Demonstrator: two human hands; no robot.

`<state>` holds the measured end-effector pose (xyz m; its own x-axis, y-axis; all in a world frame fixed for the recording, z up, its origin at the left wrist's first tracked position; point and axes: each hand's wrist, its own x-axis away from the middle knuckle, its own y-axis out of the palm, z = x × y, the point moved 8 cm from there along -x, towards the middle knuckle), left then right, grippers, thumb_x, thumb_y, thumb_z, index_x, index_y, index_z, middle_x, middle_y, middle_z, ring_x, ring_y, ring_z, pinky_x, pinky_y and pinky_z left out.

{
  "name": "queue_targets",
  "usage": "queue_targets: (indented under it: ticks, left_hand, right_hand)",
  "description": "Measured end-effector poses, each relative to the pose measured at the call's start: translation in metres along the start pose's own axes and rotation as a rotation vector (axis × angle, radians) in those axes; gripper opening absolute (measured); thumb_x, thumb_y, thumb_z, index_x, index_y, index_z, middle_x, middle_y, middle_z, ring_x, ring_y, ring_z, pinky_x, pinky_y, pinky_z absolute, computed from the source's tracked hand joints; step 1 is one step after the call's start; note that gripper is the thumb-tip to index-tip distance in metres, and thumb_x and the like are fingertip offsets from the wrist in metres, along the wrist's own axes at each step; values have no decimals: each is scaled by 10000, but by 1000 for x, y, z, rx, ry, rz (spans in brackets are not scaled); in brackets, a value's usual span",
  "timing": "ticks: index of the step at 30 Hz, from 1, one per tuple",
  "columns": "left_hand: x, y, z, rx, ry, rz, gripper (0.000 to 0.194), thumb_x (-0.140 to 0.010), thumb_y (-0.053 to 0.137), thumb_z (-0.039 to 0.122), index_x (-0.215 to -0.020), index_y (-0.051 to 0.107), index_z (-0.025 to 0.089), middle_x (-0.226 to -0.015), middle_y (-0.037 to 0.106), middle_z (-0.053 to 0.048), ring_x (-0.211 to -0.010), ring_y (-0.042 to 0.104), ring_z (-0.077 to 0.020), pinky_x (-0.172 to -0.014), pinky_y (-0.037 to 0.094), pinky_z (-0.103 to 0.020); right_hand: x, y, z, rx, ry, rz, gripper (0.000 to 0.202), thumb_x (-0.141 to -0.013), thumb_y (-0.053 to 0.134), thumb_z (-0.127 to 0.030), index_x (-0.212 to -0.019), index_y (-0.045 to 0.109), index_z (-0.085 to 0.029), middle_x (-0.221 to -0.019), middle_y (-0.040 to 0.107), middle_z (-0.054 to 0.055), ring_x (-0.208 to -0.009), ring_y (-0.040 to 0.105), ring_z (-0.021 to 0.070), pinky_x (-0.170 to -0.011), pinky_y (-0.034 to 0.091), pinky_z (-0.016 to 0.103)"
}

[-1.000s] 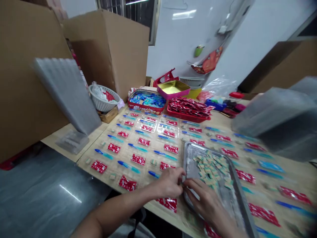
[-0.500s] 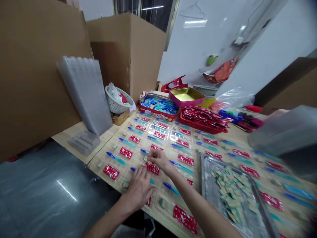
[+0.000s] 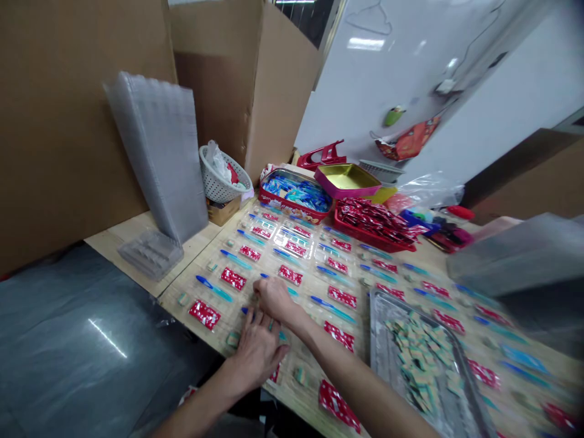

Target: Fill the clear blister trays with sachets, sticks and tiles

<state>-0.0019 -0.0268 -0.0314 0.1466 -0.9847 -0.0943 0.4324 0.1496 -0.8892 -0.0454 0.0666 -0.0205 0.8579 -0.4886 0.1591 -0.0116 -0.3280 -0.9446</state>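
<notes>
My right hand [image 3: 276, 299] is closed in a pinch, its fingertips pointing down at a clear plastic tray; whatever they hold is hidden. Just in front of it, my left hand [image 3: 259, 350] lies over the same area, fingers stretched out and partly covering a blue pen. A red dotted packet, mostly hidden, lies by the left thumb. Around both hands, rows of clear trays hold blue-and-teal pens [image 3: 214, 288], red packets with white dots [image 3: 205, 314] and small green-and-cream blocks [image 3: 233, 339]. More such blocks [image 3: 422, 359] are heaped on a metal tray [image 3: 376, 340] at the right.
Behind the rows stand a tin of blue pens [image 3: 296, 210], a red basket of red packets [image 3: 374, 222] and an open gold-lined tin [image 3: 349, 176]. Stacked clear trays [image 3: 159, 158] rise at the left, beside a white basket [image 3: 223, 182]. Large cardboard boxes [image 3: 283, 91] stand behind.
My right hand has moved slightly left and down, closer to my left hand, uncovering a red packet behind it. My left hand stays nearly in place. The view has shifted a little.
</notes>
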Motion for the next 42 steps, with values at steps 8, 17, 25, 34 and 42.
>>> queue_targets:
  ticks: [8,17,25,34,42]
  left_hand:
    - [-3,-1,0,-76,-5,9,495,-829,528,404,-1243,520,132,-1284,547,-162,-1207,447,-330,-1032,286,-526]
    - [-6,9,-3,-268,184,121,464,-840,431,429,-1141,605,121,-1254,570,-212,-1173,479,-358,-934,325,-528]
    - [-33,18,94,-136,402,147,348,-822,486,338,-1103,619,181,-1204,617,-145,-1182,467,-338,-1003,270,-546]
    - [-85,84,227,146,477,-209,151,-810,486,152,-863,626,172,-919,643,-77,-953,553,-233,-855,422,-360]
    - [-117,126,250,234,448,-259,152,-772,465,90,-845,580,157,-935,597,-80,-876,569,-203,-773,429,-306]
  right_hand:
    - [1,-1,-3,87,-61,-20,246,-763,467,-83,-812,704,-129,-897,688,131,-797,641,209,-630,408,258]
    - [81,-42,39,-112,-8,281,150,-844,534,-205,-888,677,-194,-873,674,21,-757,597,135,-655,395,210]
    - [279,-55,200,-273,549,623,116,-783,570,-114,-850,647,-168,-869,614,31,-754,579,143,-722,417,235]
    - [327,-22,257,-239,706,598,84,-713,580,-186,-795,577,-170,-694,570,-10,-671,534,147,-629,376,232]
    - [330,-16,266,-437,642,653,124,-686,558,-145,-804,592,-162,-638,546,-27,-611,515,132,-579,374,221]
